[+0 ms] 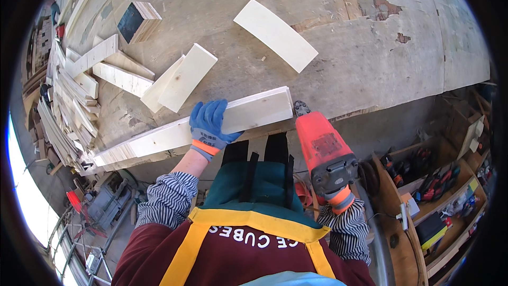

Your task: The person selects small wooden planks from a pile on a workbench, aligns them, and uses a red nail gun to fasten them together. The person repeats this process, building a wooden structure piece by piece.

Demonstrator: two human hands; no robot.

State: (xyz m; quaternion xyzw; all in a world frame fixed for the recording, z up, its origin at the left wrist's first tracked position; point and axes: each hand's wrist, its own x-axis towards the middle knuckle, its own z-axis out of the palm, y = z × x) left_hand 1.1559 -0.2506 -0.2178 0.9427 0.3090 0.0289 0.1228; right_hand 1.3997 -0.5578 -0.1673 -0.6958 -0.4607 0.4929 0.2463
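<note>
My left hand (209, 125), in a blue and grey work glove with an orange cuff, grips a stack of pale wooden boards (259, 110) along the workbench's near edge. Its fingers wrap over the top, with the thumb on the near side. From my right hand (340, 198) extends a red nail gun (327, 145) with a dark rear cap. The tool's metal nose sits close to the right end of the boards; whether it touches them I cannot tell. Most of the right hand is hidden beneath the tool, with its orange cuff showing.
Short boards (188, 78) lie loosely beyond the stack, and a single board (276, 35) rests farther right. A dark-faced wooden block (138, 22) stands at the back left. Many thin strips (74, 111) heap up at the left. A wooden tool bin (394, 217) stands below right.
</note>
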